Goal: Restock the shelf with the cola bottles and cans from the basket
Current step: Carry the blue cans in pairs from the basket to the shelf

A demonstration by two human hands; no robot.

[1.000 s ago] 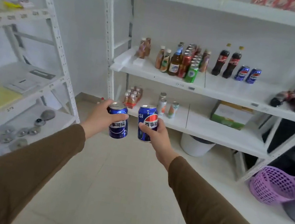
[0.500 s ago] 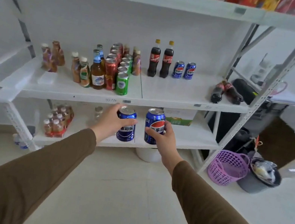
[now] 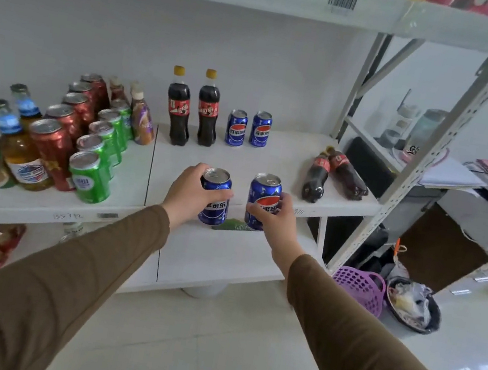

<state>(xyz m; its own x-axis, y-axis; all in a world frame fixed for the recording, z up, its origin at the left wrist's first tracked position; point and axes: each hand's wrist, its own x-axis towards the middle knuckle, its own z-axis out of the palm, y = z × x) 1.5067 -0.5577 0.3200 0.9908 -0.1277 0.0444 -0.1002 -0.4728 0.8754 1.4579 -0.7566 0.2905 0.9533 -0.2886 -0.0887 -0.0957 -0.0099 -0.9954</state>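
Holding one blue cola can apiece, both hands reach toward the front edge of the middle shelf [image 3: 239, 164]. The left hand [image 3: 189, 191] has its fingers [image 3: 219, 194] clamped around the left can [image 3: 214, 196], thumb across the label. The right hand [image 3: 275, 219] has its fingers [image 3: 259, 212] clamped on the right can [image 3: 262, 201], gripping it low on the body. Both cans are upright, apart from each other, and held in front of the shelf lip; whether either base touches the shelf cannot be told.

On the shelf behind, two upright cola bottles [image 3: 192, 110] with yellow caps stand side by side near the back wall. Just right of them stand two blue cans [image 3: 248, 128], also side by side. Two more cola bottles [image 3: 334, 176] lie on their sides near the right end of the shelf, touching each other. To the left of the panel seam, rows of red cans [image 3: 67, 124] and green cans [image 3: 99, 156] stand with assorted glass bottles [image 3: 15, 144].

The purple basket [image 3: 359, 288] sits on the floor at the right shelf post, beside a dark bin [image 3: 413, 307]. Its contents are not visible.
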